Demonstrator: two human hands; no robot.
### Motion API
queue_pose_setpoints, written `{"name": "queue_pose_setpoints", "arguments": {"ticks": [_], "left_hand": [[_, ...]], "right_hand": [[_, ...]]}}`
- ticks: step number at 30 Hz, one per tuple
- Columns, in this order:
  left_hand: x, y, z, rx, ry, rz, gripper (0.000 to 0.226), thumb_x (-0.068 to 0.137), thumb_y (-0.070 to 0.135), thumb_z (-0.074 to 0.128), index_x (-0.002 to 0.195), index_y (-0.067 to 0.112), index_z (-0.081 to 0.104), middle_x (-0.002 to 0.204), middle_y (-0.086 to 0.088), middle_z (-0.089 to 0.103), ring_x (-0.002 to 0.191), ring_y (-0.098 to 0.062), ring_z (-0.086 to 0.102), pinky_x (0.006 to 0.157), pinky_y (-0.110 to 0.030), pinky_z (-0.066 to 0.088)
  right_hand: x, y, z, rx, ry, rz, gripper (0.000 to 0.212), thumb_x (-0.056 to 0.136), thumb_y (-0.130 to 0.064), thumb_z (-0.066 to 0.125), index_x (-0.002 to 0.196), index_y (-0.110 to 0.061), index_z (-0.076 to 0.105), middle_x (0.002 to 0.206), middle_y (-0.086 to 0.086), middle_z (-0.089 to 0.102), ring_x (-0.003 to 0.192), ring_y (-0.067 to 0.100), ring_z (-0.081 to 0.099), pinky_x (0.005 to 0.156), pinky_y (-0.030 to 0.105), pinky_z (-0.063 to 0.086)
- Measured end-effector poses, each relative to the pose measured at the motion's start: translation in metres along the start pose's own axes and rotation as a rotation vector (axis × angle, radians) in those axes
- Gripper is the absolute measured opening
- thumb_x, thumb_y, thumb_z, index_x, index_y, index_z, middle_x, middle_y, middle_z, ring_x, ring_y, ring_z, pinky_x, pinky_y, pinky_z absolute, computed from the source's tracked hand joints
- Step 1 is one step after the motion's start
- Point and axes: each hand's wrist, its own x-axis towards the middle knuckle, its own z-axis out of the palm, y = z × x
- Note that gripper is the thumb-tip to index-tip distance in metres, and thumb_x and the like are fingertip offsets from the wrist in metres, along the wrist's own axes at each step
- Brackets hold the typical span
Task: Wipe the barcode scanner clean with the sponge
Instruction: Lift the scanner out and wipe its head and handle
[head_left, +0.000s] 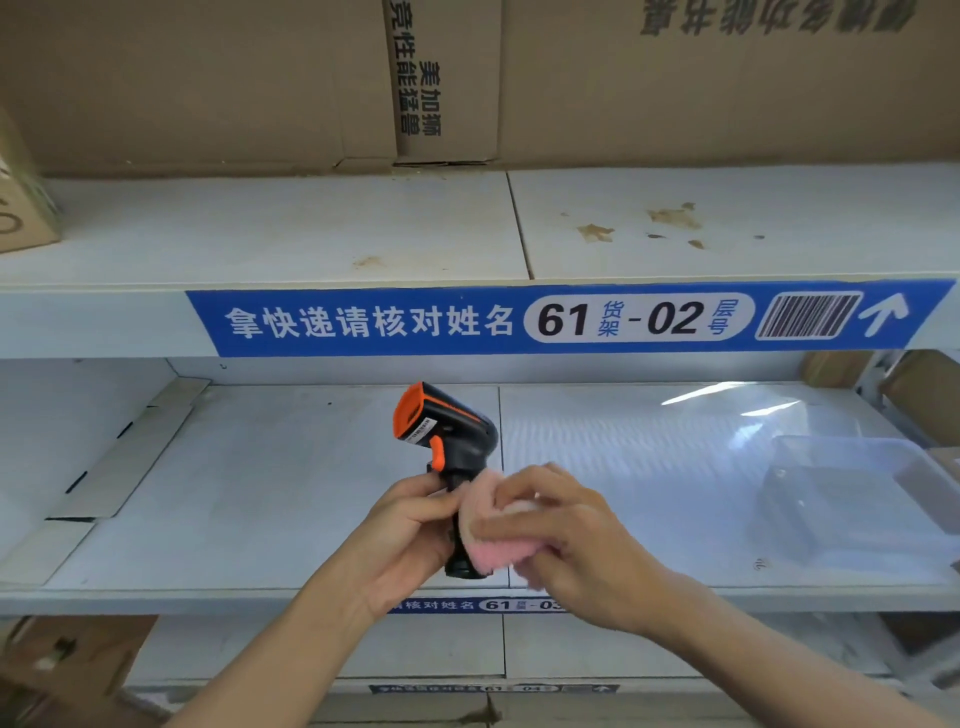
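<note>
We hold the barcode scanner (451, 441) in our left hand (410, 540), fingers wrapped round the lower part of its black handle, a little below the centre of the frame. The scanner stands upright, its orange-rimmed head tilted toward the upper left and its orange trigger just above our left thumb. Our right hand (566, 535) is closed on the pink sponge (480, 545), pressing it against the right side of the handle; the sponge is folded round the grip, so part of the handle is hidden behind it and our fingers.

Both hands are raised in front of a white shelf (260, 493) that fills the middle of the frame. Its boards are pale, with a seam running down just behind the scanner. At the right of this shelf lies a clear plastic tray (857, 499), well apart from our hands, with glare on the board beside it. At the left, a flat grey cardboard piece (130, 447) lies along the shelf's edge.

Above, across the front edge of the upper shelf, runs a blue label strip (566, 318) with white Chinese characters, the number 61-02, a barcode and an arrow. The upper shelf (311, 228) carries brown stains toward the upper right. Large cardboard boxes (208, 78) stand along the top of the frame, one with printed Chinese lettering. A smaller blue label (467, 605) shows below our wrists on the front edge of the white shelf.
</note>
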Motion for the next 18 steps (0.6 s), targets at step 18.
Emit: {"name": "queue_pose_setpoints", "arguments": {"ticks": [18], "left_hand": [[-0.005,-0.011,0.008,0.307,0.148,0.034,0.024,0.093,-0.011,0.048,0.113,-0.005,0.06,0.112,-0.029,0.066,0.096,-0.041,0.069,0.082,-0.059,0.055]], "right_hand": [[0.009,0.041,-0.009,-0.666,0.172,-0.228,0.035,0.076,0.008,0.058,0.105,-0.008,0.068,0.111,0.009,0.049,0.093,0.03,0.039,0.066,0.047,0.051]]}}
